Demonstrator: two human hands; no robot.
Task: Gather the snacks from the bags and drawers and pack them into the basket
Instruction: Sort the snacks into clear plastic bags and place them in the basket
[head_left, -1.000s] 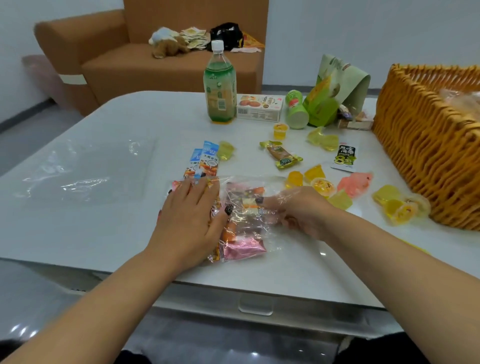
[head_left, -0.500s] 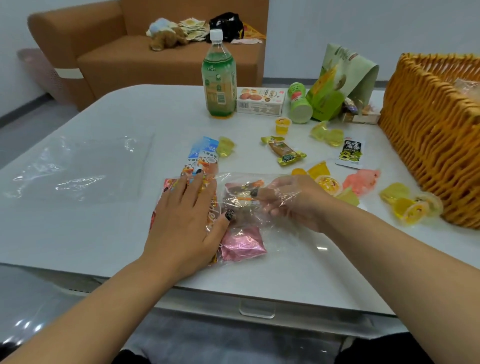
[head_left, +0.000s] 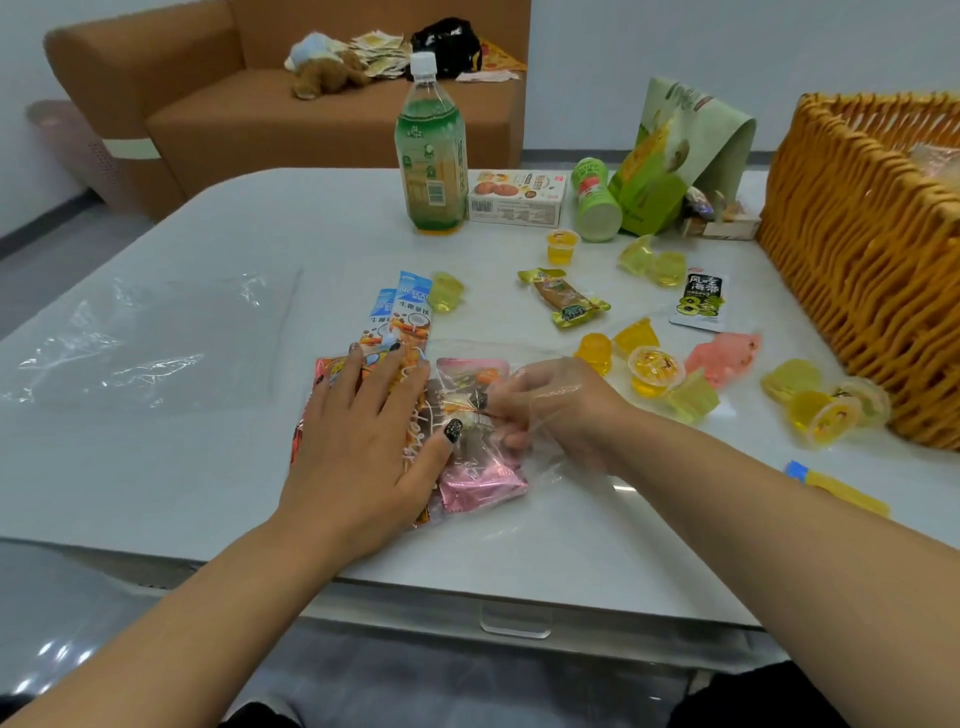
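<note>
A clear plastic bag (head_left: 540, 467) of small snacks lies at the table's near edge. My left hand (head_left: 363, 447) rests flat, fingers spread, on orange and red packets (head_left: 311, 415) at the bag's left side. Inside the bag, my right hand (head_left: 556, 410) has its fingers curled and pinches a small wrapped snack (head_left: 475, 410). A pink packet (head_left: 480, 486) sits below it in the bag. Two blue coffee sticks (head_left: 410, 312) poke out beyond my left fingers. The wicker basket (head_left: 857, 249) stands at the right edge, apart from both hands.
Several jelly cups (head_left: 652, 369), a brown snack bar (head_left: 566, 304) and a seaweed packet (head_left: 698, 301) lie between the bag and the basket. A drink bottle (head_left: 431, 156), biscuit box (head_left: 514, 200), green can (head_left: 597, 202) and green bag (head_left: 670, 161) stand behind. An empty clear bag (head_left: 145, 338) lies left.
My right hand has shifted a little to the left inside the bag and closed its fingers on a small snack. The left hand stays pressed on the packets.
</note>
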